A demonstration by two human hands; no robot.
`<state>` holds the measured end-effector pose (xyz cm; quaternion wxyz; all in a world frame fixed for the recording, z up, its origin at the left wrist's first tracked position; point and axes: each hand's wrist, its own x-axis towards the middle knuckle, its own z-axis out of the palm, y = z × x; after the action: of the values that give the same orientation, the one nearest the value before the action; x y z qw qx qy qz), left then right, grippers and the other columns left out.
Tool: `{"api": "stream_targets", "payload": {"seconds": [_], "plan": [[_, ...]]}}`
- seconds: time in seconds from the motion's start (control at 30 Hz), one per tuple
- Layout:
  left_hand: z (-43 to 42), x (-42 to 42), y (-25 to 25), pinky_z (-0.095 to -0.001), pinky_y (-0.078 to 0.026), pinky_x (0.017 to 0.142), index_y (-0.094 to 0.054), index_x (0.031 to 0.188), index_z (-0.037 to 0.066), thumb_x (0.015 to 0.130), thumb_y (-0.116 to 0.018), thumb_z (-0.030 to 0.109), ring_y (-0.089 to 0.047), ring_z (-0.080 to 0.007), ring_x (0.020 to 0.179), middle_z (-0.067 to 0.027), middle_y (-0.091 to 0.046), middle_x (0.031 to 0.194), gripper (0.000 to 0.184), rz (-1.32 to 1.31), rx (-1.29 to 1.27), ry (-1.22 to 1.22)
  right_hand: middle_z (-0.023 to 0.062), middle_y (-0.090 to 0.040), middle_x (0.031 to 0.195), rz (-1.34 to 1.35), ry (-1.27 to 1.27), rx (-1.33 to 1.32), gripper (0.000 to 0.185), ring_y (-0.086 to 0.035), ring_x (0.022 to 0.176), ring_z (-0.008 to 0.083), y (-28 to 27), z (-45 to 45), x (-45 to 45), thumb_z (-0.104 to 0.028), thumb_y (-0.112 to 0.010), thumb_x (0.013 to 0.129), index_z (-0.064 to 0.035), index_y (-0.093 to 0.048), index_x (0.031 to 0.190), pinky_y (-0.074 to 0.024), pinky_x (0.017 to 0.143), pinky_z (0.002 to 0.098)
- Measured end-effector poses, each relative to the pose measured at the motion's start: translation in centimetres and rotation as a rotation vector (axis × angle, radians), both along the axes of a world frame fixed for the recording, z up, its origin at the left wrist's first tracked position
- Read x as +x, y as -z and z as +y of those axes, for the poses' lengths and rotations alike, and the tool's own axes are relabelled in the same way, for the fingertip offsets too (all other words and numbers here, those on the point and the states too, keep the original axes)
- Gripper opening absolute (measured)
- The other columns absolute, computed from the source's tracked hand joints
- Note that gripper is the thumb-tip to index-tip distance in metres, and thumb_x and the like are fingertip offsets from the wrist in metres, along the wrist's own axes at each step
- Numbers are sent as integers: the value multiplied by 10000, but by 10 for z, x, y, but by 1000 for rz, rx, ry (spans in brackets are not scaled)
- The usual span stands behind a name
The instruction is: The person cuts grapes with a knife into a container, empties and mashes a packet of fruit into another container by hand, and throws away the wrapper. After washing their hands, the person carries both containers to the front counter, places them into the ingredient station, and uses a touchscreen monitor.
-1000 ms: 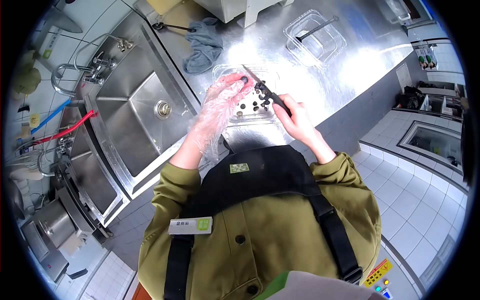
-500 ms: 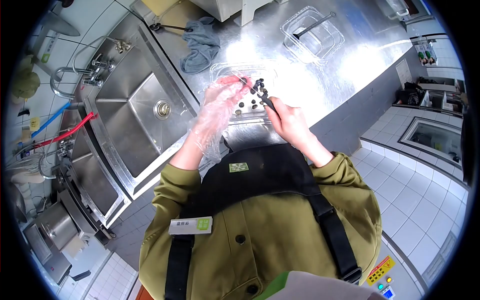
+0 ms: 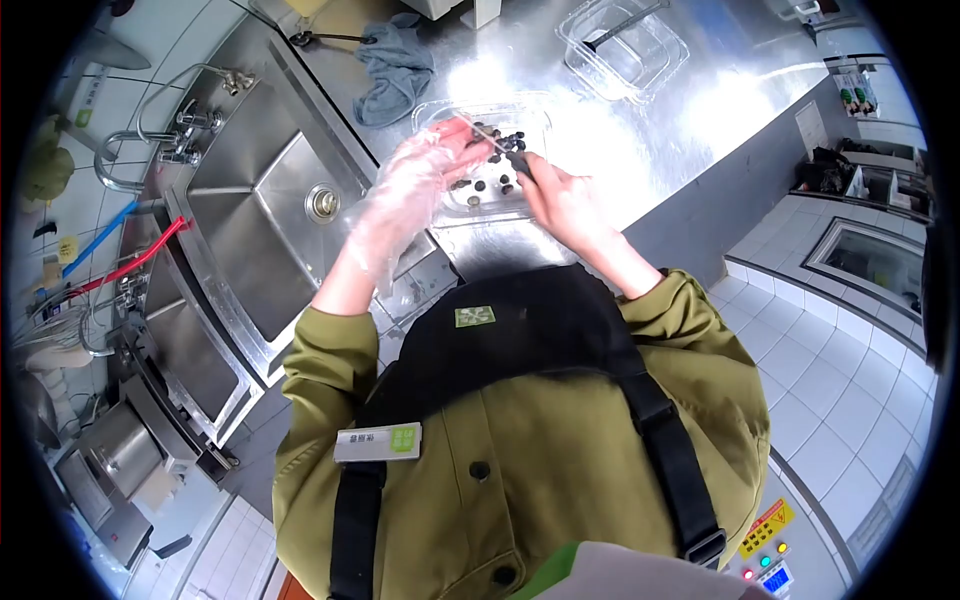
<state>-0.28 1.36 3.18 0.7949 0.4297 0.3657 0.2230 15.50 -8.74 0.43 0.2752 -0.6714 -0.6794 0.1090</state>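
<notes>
My right hand (image 3: pixel 560 195) is wrapped round the black handle of a small knife (image 3: pixel 485 134), whose blade points up and left. My left hand (image 3: pixel 440 155), in a clear plastic glove, is closed near the blade; whatever its fingers hold is too small or hidden to make out. Both hands are over a clear plastic container (image 3: pixel 532 190) on the steel counter. Several small dark round pieces (image 3: pixel 506 180) lie in the container, some clustered beside the knife.
Left of the counter is a steel sink (image 3: pixel 260 200) with taps. A grey-blue cloth (image 3: pixel 393 75) lies behind my left hand, beside a dark-handled utensil (image 3: pixel 335 38). Farther back at the right stands another clear container (image 3: pixel 640 62) with a long-handled utensil in it.
My left hand has moved slightly left and up, off the middle of the container. The knife has shifted left with my right hand, and the whole view has tilted a little.
</notes>
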Motion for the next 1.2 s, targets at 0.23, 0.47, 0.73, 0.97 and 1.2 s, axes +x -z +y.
{"api": "stream_targets", "payload": {"seconds": [0.23, 0.47, 0.73, 0.97, 1.2], "plan": [[3, 35, 76, -322, -465, 623, -618, 777, 73, 748, -473, 195, -579, -240, 737, -127, -591, 794, 192, 829, 1299, 883, 134, -523, 533, 304, 69, -1, 156, -544, 463, 274, -7, -12, 9, -117, -521, 792, -30, -515, 921, -414, 433, 319], [4, 38, 107, -348, -453, 638, -595, 729, 50, 729, -490, 188, -575, -265, 718, -128, -575, 710, 173, 721, 1419, 867, 115, -494, 503, 457, 147, 4, 144, -516, 419, 205, -6, -23, 16, -119, -520, 801, -25, -525, 910, -381, 420, 280], [15, 36, 62, -262, -457, 708, -579, 894, 36, 689, -572, 52, -594, -202, 737, -117, -591, 786, 206, 433, 1033, 462, 52, -498, 537, 555, 111, -43, 141, -463, 472, 83, -2, -28, 20, -117, -510, 811, -23, -539, 912, -365, 455, 230], [14, 19, 6, -237, -460, 759, -457, 1028, -84, 762, -549, 1, -555, -174, 813, -125, -542, 915, 295, -291, -70, -99, 7, -476, 531, 646, 35, -115, 149, -431, 473, 53, -5, -24, 19, -121, -501, 824, -13, -545, 918, -347, 446, 208], [5, 11, 11, -229, -472, 730, -474, 1000, -35, 770, -538, -14, -541, -174, 796, -127, -517, 946, 240, -476, -127, -203, -5, -460, 510, 646, -59, -137, 155, -419, 457, 47, -19, -19, 15, -108, -492, 827, -20, -553, 939, -330, 431, 204]]}}
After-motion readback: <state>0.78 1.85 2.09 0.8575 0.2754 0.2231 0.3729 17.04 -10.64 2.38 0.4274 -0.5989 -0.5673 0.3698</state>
